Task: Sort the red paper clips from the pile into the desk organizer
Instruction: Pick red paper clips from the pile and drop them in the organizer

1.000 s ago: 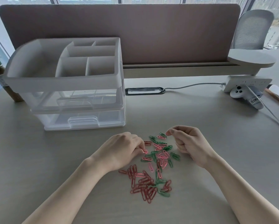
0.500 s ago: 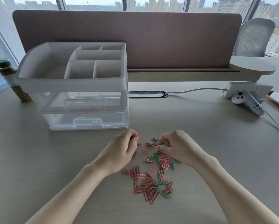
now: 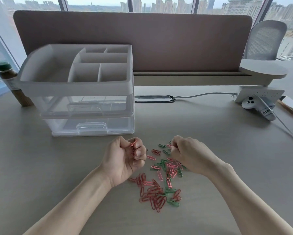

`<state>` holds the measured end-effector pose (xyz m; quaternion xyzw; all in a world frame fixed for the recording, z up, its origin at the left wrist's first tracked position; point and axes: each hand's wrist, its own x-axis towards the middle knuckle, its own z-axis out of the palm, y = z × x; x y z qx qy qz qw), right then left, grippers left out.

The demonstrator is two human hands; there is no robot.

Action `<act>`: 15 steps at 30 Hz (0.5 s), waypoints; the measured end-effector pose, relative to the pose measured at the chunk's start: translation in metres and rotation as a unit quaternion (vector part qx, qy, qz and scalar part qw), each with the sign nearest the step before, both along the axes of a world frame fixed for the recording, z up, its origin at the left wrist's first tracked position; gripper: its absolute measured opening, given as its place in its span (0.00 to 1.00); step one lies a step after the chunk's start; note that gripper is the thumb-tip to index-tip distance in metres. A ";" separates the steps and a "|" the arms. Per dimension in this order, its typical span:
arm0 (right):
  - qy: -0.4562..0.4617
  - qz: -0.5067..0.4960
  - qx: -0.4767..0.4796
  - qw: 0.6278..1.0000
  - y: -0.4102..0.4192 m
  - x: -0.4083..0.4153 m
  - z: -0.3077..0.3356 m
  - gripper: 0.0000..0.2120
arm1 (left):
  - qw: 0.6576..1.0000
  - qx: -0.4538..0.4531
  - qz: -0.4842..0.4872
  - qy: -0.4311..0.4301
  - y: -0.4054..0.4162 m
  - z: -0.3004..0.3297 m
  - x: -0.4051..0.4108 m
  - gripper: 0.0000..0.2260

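Note:
A pile of red and green paper clips lies on the desk in front of me. My left hand is turned palm-inward at the pile's left edge, curled around a few red paper clips. My right hand rests knuckles-up on the pile's far right part, fingertips pinched at a red clip; whether it grips it is unclear. The white desk organizer, with open top compartments and two clear drawers, stands behind and left of my hands.
A brown bottle with a green cap stands left of the organizer. A cable slot, a power strip and a white controller lie at the back right. A partition closes the desk's far side.
My left hand has lifted off the pile and rolled palm-inward with red clips in it. My right hand moved left and down onto the pile. The camera tilted upward.

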<state>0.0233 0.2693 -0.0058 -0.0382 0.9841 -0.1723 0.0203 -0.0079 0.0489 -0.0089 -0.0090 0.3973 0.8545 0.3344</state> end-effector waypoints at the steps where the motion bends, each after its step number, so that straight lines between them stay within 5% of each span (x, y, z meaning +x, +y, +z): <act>1: 0.002 -0.016 -0.050 0.999 0.003 0.000 -0.001 0.08 | 1.000 0.004 -0.003 -0.005 0.000 0.000 0.000 0.08; 4: -0.011 -0.069 -0.296 0.953 0.010 0.000 -0.007 0.06 | 1.000 0.012 -0.013 -0.023 0.000 -0.002 0.000 0.09; 8: -0.096 -0.103 -0.614 0.777 0.019 0.002 -0.011 0.10 | 1.000 -0.010 -0.022 -0.020 0.002 -0.003 -0.002 0.10; 11: -0.125 -0.105 -0.711 0.685 0.023 0.002 -0.009 0.10 | 0.999 -0.009 -0.018 -0.028 0.002 -0.003 -0.001 0.11; 15: -0.137 -0.110 -0.750 0.638 0.025 -0.001 -0.012 0.13 | 0.999 0.009 -0.011 -0.035 0.001 -0.005 -0.002 0.09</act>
